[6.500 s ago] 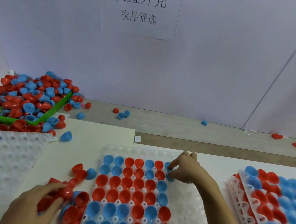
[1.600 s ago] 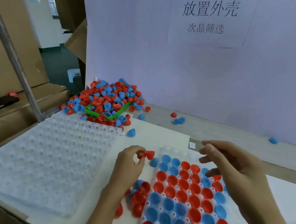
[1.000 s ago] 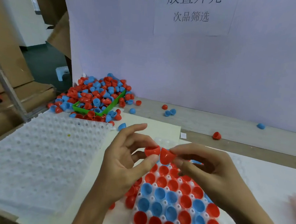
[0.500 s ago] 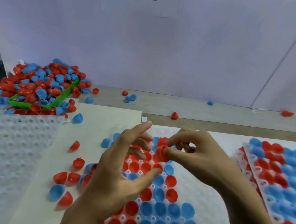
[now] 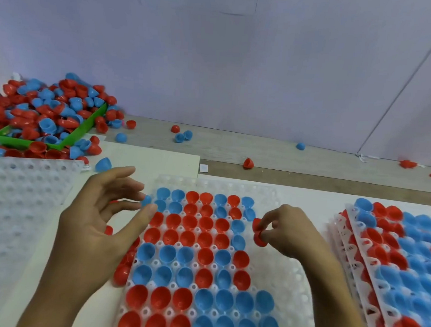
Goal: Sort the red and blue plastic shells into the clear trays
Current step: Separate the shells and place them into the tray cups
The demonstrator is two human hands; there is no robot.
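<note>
A clear dimpled tray (image 5: 288, 278) lies in front of me, its left columns filled with red and blue shells and its right columns bare. My right hand (image 5: 287, 233) pinches two red shells (image 5: 257, 232) just above the tray's right part. My left hand (image 5: 98, 221) hovers over the tray's left edge with fingers spread and nothing in it. Loose red shells (image 5: 123, 269) lie partly hidden under that hand.
A green bin (image 5: 84, 126) heaped with red and blue shells stands at the far left. An empty dimpled tray (image 5: 15, 200) lies left of me. Filled trays (image 5: 390, 267) are stacked at the right. Stray shells (image 5: 248, 163) dot the wooden strip along the wall.
My hands have parted: the right one carried the red shells rightwards and down over the tray, the left one drew back to the left, holding nothing. The view tilted downwards.
</note>
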